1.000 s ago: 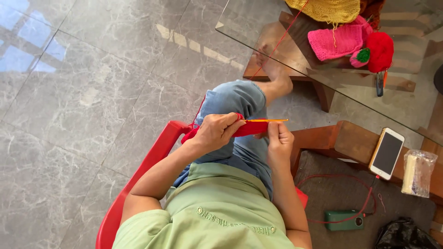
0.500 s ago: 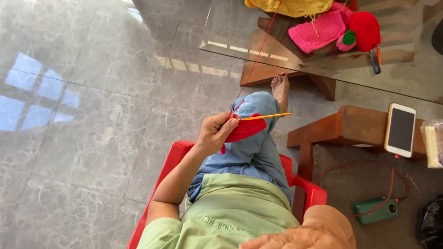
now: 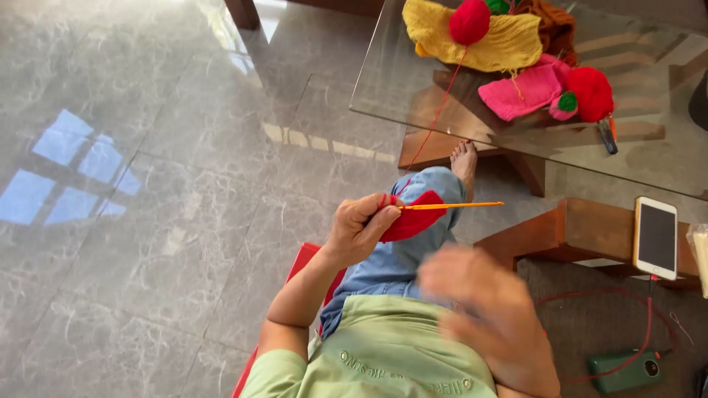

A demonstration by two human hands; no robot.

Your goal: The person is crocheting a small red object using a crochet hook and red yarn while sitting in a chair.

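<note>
Right hand (image 3: 487, 317) now raised off work, blurred, fingers spread, empty | left hand (image 3: 361, 228) pinching red crochet piece (image 3: 413, 221) and hook (image 3: 453, 206) | piece small, unfinished.

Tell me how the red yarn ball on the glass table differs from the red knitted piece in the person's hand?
The yarn ball is round and wound up, resting on the glass table; the knitted piece is flat, worked fabric, pinched in the left hand over the knee. Both are red, and a red strand runs from the ball toward the piece.
</note>
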